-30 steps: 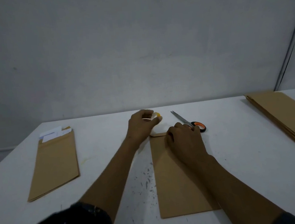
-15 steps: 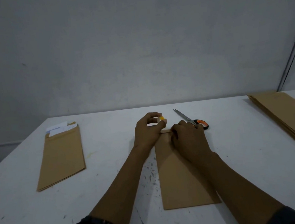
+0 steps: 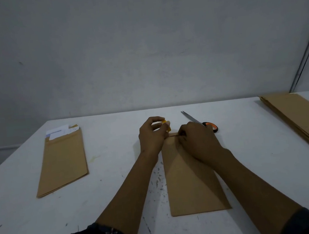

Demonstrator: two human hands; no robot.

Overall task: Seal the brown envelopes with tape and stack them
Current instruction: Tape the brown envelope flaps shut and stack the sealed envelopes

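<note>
On white table [image 3: 247, 164] under grey wall [image 3: 143, 43]: envelope [image 3: 191, 188] at centre, scissors [image 3: 199, 121] behind, 2 more envelope stacks left [image 3: 62, 162] and right [image 3: 297, 119]. Left hand [image 3: 151, 135] pinching tape roll [image 3: 166, 125]; right hand [image 3: 196, 139] fingers curled, pinching tape at envelope's far edge.

White tabletop [image 3: 256, 164] with dark specks near its middle; steel scissors with orange-and-black handles [image 3: 199, 121] lying flat toward the far edge; plain grey wall [image 3: 143, 43] behind.
</note>
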